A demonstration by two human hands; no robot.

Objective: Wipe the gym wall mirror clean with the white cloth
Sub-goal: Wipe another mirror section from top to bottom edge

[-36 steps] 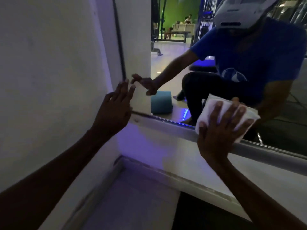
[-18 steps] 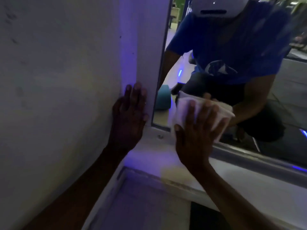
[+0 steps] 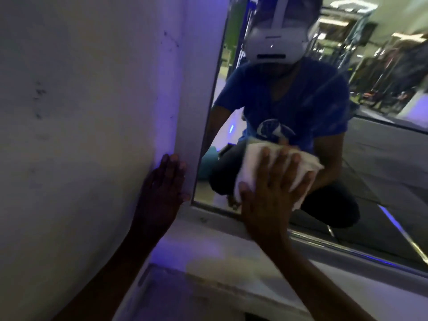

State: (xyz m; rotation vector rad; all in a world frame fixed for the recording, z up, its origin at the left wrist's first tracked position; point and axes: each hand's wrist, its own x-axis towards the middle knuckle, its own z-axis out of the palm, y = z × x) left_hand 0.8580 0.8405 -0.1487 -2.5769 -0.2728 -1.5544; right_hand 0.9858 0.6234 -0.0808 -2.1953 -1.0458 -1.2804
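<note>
The wall mirror (image 3: 382,172) fills the right half of the head view and reflects a crouching person in a blue shirt. A folded white cloth (image 3: 252,163) lies flat against the glass near the mirror's lower left corner. My right hand (image 3: 273,193) presses the cloth onto the glass with straight, spread fingers. My left hand (image 3: 162,191) rests flat on the white wall (image 3: 81,135) just left of the mirror's edge, fingers straight and pointing up.
A white ledge (image 3: 220,256) runs below the mirror's metal bottom frame (image 3: 347,249). A white corner strip (image 3: 196,89) separates wall and glass. The mirror reflects a teal roll (image 3: 208,163) and gym equipment (image 3: 393,72) in the background.
My right hand and the cloth have moved left along the bottom of the mirror, then slightly up. My left hand shifted from the mirror's corner onto the wall. The view has tilted upward.
</note>
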